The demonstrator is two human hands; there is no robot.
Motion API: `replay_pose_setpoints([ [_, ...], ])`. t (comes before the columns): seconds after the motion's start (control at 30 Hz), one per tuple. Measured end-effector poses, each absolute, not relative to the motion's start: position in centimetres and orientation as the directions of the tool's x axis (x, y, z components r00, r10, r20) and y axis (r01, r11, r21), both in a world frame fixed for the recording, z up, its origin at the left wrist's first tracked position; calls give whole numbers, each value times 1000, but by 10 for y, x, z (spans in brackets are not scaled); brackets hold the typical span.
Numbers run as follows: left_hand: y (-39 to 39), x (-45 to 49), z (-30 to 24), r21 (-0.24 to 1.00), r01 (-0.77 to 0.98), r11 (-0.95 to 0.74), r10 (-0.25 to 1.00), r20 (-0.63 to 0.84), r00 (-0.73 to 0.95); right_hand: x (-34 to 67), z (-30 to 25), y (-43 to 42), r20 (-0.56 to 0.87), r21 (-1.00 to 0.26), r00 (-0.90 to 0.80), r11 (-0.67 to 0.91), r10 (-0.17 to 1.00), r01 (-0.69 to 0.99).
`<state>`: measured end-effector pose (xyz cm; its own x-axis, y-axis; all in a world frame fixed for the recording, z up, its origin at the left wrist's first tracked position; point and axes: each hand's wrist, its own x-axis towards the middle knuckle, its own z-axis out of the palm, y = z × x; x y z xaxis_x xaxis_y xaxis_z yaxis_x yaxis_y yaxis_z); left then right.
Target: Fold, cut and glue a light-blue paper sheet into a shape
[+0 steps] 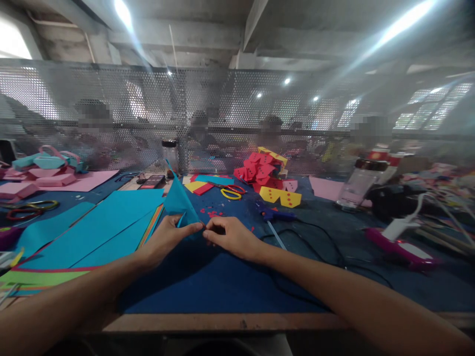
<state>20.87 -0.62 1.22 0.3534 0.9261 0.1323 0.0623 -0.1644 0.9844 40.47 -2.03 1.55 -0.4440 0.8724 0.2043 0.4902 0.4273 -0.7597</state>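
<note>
A folded piece of blue paper point(181, 200) stands up out of my left hand point(168, 237), whose thumb and fingers are closed on it. Its pointed tip rises above the table. At the paper's lower right corner, the fingertips of my right hand point(233, 237) are pinched together, almost meeting my left thumb. Whatever sits between those right fingertips is too small to make out. Just beyond both hands lie small red paper bits point(211, 214). A blue hot glue gun point(276, 213) with a pale glue stick rests to the right of my right hand.
Coloured paper sheets point(111, 222) are stacked at left. Yellow-handled scissors point(230, 194) and a heap of red and yellow folded papers point(261, 168) lie behind. A clear bottle point(358, 185) and a magenta power strip point(403, 249) stand right, with black cables point(315, 242) across the table.
</note>
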Motion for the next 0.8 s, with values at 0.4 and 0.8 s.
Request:
replay_pose_setpoints([
  [0.4, -6, 210, 11, 999, -2, -45, 936, 43, 348, 405, 14, -19, 225, -756, -439, 440, 870, 485],
  [0.8, -6, 209, 11, 992, -34, -125, 923, 129, 361, 406, 12, -17, 208, -796, -464, 424, 861, 431],
])
